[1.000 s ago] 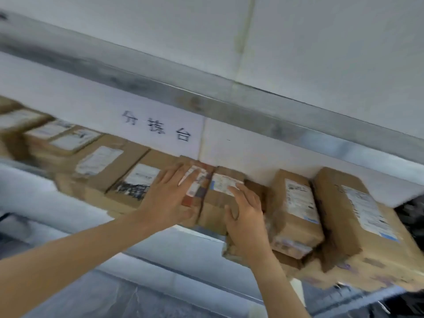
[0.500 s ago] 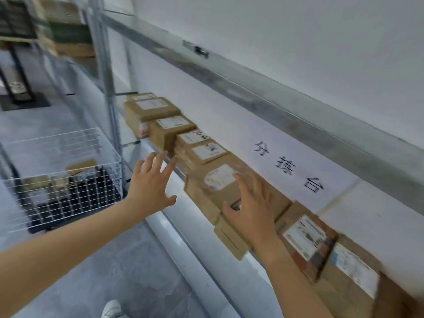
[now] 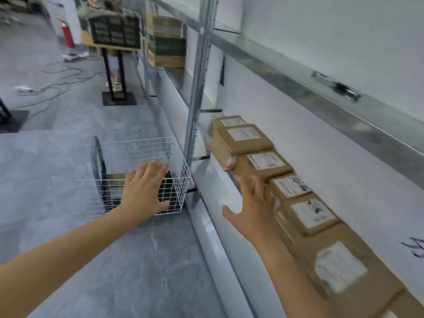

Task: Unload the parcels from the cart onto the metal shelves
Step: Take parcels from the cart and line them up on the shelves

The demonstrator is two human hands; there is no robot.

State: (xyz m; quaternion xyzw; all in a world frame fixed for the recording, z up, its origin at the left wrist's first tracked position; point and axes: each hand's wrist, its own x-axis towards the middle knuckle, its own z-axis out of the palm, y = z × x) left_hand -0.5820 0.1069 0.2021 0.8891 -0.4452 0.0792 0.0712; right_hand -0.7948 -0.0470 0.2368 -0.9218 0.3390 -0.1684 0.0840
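Left hand: fingers straight and spread wide, palm down, holding nothing. It hangs in front of the wire cart; whether it touches the wire cannot be told. Right hand: also splayed wide and holding nothing, at the front edge of the shelf, fingertips next to the row of parcels; blur hides whether they touch.

Parcels: brown cardboard boxes, each with a white printed label on top, print too blurred to read. They lie flat in a single row along the metal shelf, close together from the upright post toward the camera. At the far end a second box sits behind the first. One box shows a red-and-white sticker on its side.

Cart: white wire mesh basket on a dark frame, standing on the floor just beside the post. One brown parcel shows through the mesh, low inside; the rest of the bottom looks dark.

Upper shelf beam: galvanised, running above the row. Behind the row, a white wall with black handwritten marks at the right edge.

Floor: grey concrete. Further off: a black stand carrying a dark panel, stacked cartons on a far shelf, a red fire extinguisher, loose cables.
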